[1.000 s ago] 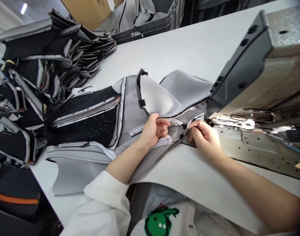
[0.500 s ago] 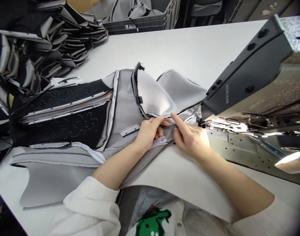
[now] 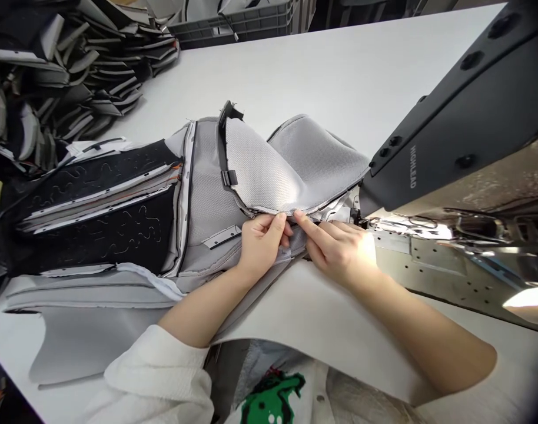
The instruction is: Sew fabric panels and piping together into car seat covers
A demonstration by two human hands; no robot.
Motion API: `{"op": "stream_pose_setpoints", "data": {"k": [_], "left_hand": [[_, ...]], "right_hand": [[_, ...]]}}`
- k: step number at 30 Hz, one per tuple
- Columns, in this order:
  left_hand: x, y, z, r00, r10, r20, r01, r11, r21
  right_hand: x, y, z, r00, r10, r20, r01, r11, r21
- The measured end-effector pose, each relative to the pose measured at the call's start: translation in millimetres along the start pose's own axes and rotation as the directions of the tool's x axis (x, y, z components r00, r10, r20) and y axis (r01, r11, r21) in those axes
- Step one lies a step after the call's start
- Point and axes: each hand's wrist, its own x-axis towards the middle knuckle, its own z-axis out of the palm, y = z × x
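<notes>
Gray fabric cover point(image 3: 260, 159) beside Highlead sewing machine point(image 3: 445, 129).
Left hand point(image 3: 261, 240) pinches its edge; right hand point(image 3: 342, 252) presses, grip unclear; uneven tension could cause puckering.

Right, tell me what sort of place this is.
Likely a sewing workshop: a machine marked HIGHLEAD at the right, a heap of padded pieces at the left, and a seamed grey fabric piece between them.
</notes>
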Motion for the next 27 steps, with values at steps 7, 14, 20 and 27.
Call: {"op": "stream_pose_setpoints", "data": {"k": [7, 14, 20, 27], "left_hand": [[-1.7, -0.8, -1.3, 0.998, 0.06, 0.009, -0.06, 0.998, 0.022], [-2.1, 2.4, -0.6, 0.998, 0.062, 0.021, -0.062, 0.998, 0.023], [-3.0, 2.2, -0.8, 0.995, 0.095, 0.011, -0.095, 0.995, 0.042], [-3.5, 0.1, -1.8, 0.996, 0.09, 0.001, -0.089, 0.993, 0.08]], "right_hand": [[-0.6, 0.0, -2.1, 0.999, -0.031, -0.02, 0.031, 1.0, 0.004], [-4.3, 0.8, 1.8, 1.0, -0.026, 0.015, 0.025, 0.999, 0.048], [-7.4, 4.4, 5.2, 0.998, -0.048, -0.052, 0.053, 0.994, 0.097], [-2.5, -0.4, -0.1, 0.998, -0.043, -0.038, 0.042, 0.999, -0.018]]}}
